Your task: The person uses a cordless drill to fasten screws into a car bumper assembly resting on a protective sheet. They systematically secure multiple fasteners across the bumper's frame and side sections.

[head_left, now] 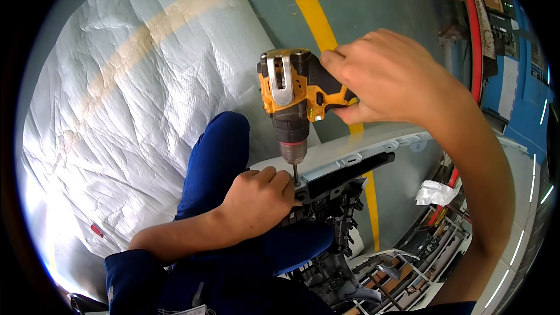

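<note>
My right hand [379, 79] is wrapped round the handle of a yellow and black cordless drill [286, 90], held with its chuck pointing down. A thin bit [296, 173] reaches from the chuck to the edge of a long, curved light-grey panel [373, 143]. Black plastic parts [350, 174] are joined along that edge. Right beside the bit, my left hand [262, 198] is closed on the panel's edge, next to the black parts. Its fingertips are hidden, and so is whatever lies under the bit's tip.
A silvery quilted sheet [146, 70] covers the floor at left, with a small red object [97, 230] on it. My blue-clad knee [219, 151] is beside the panel. At lower right stands a metal frame [402, 274] with parts; a crumpled white bag [436, 193] lies near it.
</note>
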`<state>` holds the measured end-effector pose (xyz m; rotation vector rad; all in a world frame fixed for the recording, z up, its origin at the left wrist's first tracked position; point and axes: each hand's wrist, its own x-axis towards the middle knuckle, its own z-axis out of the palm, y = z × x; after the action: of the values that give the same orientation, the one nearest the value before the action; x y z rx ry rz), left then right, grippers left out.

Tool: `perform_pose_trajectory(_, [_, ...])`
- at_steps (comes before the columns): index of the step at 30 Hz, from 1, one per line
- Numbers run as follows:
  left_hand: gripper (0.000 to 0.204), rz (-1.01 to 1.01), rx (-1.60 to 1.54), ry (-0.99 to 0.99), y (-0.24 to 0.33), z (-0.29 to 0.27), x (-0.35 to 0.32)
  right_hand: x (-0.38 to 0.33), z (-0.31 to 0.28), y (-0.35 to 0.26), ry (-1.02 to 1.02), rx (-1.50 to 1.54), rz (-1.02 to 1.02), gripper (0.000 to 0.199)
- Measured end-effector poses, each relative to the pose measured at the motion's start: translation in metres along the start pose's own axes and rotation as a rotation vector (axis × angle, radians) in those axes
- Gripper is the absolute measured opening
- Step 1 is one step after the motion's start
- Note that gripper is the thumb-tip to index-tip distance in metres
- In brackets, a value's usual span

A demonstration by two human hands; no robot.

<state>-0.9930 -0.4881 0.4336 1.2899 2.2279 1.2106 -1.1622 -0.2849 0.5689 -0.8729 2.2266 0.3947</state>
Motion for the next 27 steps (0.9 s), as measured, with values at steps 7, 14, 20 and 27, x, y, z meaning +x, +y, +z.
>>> perform_pose_trajectory(7, [0.036,-0.004,-0.018,-0.026,0.0,-0.003,-0.002,0.015,0.018,0.006,0.081,0.045,-0.105,0.047])
perform_pose_trajectory(14, [0.039,-0.01,-0.019,-0.014,-0.002,-0.002,0.001,0.008,0.034,0.02,0.148,0.102,-0.121,0.051])
perform_pose_trajectory(20, [0.036,-0.095,-0.155,0.041,0.002,-0.008,0.004,-0.036,0.003,0.033,0.273,0.088,0.16,0.054])
perform_pose_trajectory(27, [0.034,-0.885,-1.583,0.43,-0.047,-0.003,-0.053,-0.155,0.006,-0.06,0.655,0.683,0.69,0.053])
